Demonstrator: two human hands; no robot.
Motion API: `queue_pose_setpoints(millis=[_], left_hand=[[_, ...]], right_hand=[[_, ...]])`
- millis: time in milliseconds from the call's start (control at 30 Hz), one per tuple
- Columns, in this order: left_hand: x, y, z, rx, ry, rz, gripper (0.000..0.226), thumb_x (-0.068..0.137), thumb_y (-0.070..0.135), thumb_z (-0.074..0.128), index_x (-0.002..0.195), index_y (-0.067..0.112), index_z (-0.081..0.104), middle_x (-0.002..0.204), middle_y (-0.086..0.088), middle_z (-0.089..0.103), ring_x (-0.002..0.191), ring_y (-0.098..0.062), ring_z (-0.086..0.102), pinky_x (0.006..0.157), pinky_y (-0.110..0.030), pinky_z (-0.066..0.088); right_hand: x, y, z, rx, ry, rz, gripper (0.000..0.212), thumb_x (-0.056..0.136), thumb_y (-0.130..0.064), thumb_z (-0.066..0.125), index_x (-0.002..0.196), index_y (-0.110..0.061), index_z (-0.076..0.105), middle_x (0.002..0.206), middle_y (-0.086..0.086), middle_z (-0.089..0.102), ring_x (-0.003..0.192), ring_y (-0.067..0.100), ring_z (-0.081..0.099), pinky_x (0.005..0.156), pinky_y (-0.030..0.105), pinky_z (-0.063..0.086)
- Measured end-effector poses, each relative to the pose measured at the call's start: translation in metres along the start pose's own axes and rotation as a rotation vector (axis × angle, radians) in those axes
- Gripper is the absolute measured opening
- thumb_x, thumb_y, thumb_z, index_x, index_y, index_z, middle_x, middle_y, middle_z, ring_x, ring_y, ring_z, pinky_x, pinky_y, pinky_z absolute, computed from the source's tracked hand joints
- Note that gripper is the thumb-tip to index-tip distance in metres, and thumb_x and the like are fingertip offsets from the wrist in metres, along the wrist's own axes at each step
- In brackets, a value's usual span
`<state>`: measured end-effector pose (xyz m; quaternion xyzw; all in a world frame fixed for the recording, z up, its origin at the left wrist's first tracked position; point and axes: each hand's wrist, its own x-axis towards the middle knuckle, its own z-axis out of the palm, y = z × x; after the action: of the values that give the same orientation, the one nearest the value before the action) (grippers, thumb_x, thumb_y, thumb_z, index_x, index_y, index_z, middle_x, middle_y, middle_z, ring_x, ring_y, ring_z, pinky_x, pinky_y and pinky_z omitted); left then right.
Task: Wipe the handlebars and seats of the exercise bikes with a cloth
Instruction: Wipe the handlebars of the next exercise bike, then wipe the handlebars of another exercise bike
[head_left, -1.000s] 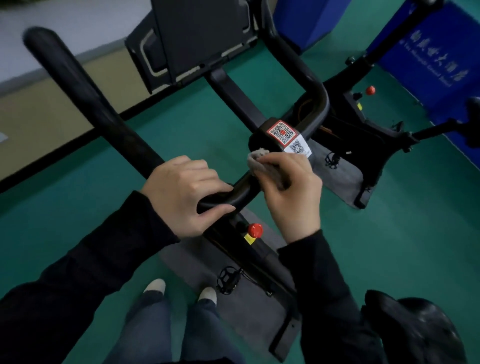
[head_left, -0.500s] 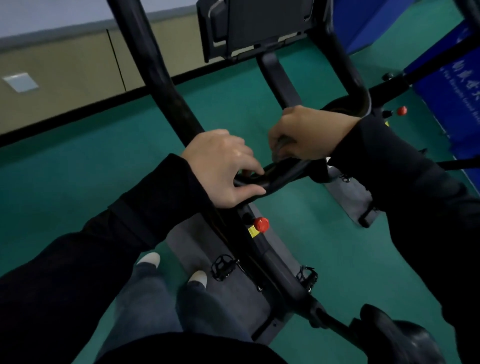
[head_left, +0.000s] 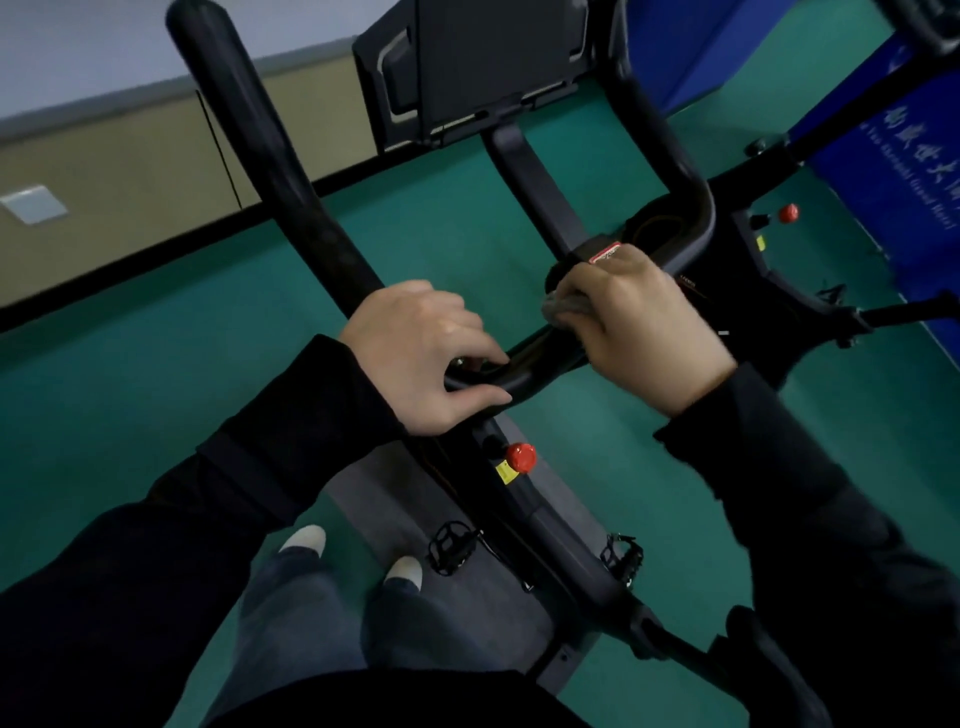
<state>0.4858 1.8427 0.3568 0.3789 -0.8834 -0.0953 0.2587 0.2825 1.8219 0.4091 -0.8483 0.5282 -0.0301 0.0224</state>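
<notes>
The black handlebar (head_left: 291, 187) of an exercise bike fills the middle of the view, its left horn rising to the upper left. My left hand (head_left: 426, 358) grips the near cross section of the bar. My right hand (head_left: 639, 327) is closed on a grey cloth (head_left: 563, 306) and presses it on the bar beside the stem, just below a red and white sticker (head_left: 605, 254). Most of the cloth is hidden under my fingers. The black seat (head_left: 769, 670) shows at the lower right corner.
A dark console (head_left: 483, 67) stands at the front of the bars. A red knob (head_left: 520, 457) sits on the frame below my hands, with pedals (head_left: 452, 548) above a grey mat. A second bike (head_left: 789, 270) and blue panels stand to the right. The floor is green.
My right hand with the cloth has slid along the bar near the stem, out toward the right bend and back. My left hand has kept its grip. The camera has shifted.
</notes>
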Motion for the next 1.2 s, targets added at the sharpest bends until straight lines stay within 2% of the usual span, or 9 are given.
queue_pose_setpoints(millis=[67, 133, 267, 433, 533, 633, 933, 1067, 1200], left_hand=[[0.001, 0.001, -0.001, 0.003, -0.02, -0.011, 0.031, 0.078, 0.05, 0.064, 0.087, 0.023, 0.076, 0.071, 0.007, 0.068, 0.067, -0.019, 0.062, 0.068, -0.023, 0.033], [0.002, 0.003, -0.003, 0.001, -0.05, -0.028, 0.031, 0.077, 0.05, 0.063, 0.087, 0.023, 0.076, 0.071, 0.007, 0.068, 0.067, -0.019, 0.062, 0.067, -0.023, 0.033], [0.003, 0.011, -0.01, -0.02, -0.117, -0.079, 0.036, 0.077, 0.05, 0.059, 0.092, 0.02, 0.075, 0.076, 0.005, 0.069, 0.073, -0.021, 0.064, 0.072, -0.03, 0.044], [0.004, 0.018, -0.013, -0.009, -0.159, -0.097, 0.049, 0.08, 0.053, 0.052, 0.097, 0.013, 0.073, 0.085, -0.003, 0.07, 0.081, -0.025, 0.063, 0.079, -0.041, 0.049], [-0.003, 0.027, -0.01, 0.034, -0.08, -0.105, 0.055, 0.084, 0.057, 0.044, 0.098, 0.011, 0.072, 0.09, -0.004, 0.069, 0.086, -0.026, 0.061, 0.079, -0.044, 0.047], [-0.017, 0.041, -0.004, 0.127, 0.013, -0.109, 0.046, 0.088, 0.047, 0.049, 0.103, 0.009, 0.07, 0.094, -0.007, 0.068, 0.087, -0.028, 0.061, 0.076, -0.043, 0.046], [-0.083, 0.075, 0.005, 0.195, 0.049, -0.219, 0.036, 0.089, 0.036, 0.057, 0.111, 0.009, 0.068, 0.124, -0.009, 0.061, 0.121, -0.028, 0.054, 0.094, -0.044, 0.043], [-0.12, 0.078, -0.003, 0.219, -0.012, -0.355, 0.042, 0.087, 0.04, 0.051, 0.112, 0.01, 0.067, 0.121, -0.007, 0.064, 0.117, -0.027, 0.057, 0.094, -0.044, 0.044], [-0.173, 0.081, -0.017, 0.244, -0.089, -0.6, 0.056, 0.084, 0.05, 0.041, 0.112, 0.009, 0.066, 0.119, -0.006, 0.065, 0.117, -0.027, 0.057, 0.097, -0.044, 0.041]], right_hand=[[-0.021, -0.006, 0.014, 0.126, 0.246, 0.1, 0.012, 0.09, -0.01, 0.063, 0.093, 0.0, 0.068, 0.091, 0.013, 0.069, 0.09, 0.035, 0.055, 0.081, 0.039, 0.044], [-0.038, -0.013, 0.028, 0.243, 0.448, 0.213, 0.01, 0.088, -0.007, 0.065, 0.092, 0.001, 0.068, 0.091, 0.011, 0.068, 0.089, 0.029, 0.055, 0.079, 0.028, 0.04], [-0.059, -0.021, 0.046, 0.438, 0.581, 0.398, 0.009, 0.086, -0.007, 0.066, 0.094, -0.002, 0.068, 0.088, 0.006, 0.063, 0.089, 0.022, 0.055, 0.077, 0.017, 0.034], [-0.075, -0.016, 0.04, 0.616, 0.637, 0.444, 0.009, 0.086, -0.011, 0.067, 0.095, -0.011, 0.068, 0.086, -0.003, 0.058, 0.083, 0.016, 0.058, 0.074, 0.015, 0.043], [-0.08, -0.01, 0.034, 0.693, 0.631, 0.446, 0.009, 0.087, -0.014, 0.066, 0.095, -0.016, 0.067, 0.091, 0.006, 0.066, 0.087, 0.016, 0.062, 0.081, 0.03, 0.051], [-0.084, -0.012, 0.034, 0.728, 0.597, 0.416, 0.011, 0.087, -0.014, 0.065, 0.093, -0.023, 0.064, 0.091, 0.004, 0.068, 0.09, 0.018, 0.063, 0.082, 0.038, 0.052], [-0.085, -0.056, 0.052, 0.888, 0.474, 0.286, 0.009, 0.087, -0.014, 0.065, 0.096, -0.013, 0.067, 0.091, 0.004, 0.069, 0.09, 0.019, 0.065, 0.081, 0.042, 0.053], [-0.084, -0.081, 0.053, 0.92, 0.453, 0.202, 0.009, 0.086, -0.013, 0.066, 0.096, -0.011, 0.067, 0.092, 0.005, 0.069, 0.09, 0.018, 0.065, 0.082, 0.041, 0.053], [-0.081, -0.115, 0.05, 0.94, 0.422, 0.097, 0.009, 0.087, -0.014, 0.065, 0.095, -0.011, 0.066, 0.093, 0.006, 0.068, 0.09, 0.017, 0.065, 0.082, 0.04, 0.052]])
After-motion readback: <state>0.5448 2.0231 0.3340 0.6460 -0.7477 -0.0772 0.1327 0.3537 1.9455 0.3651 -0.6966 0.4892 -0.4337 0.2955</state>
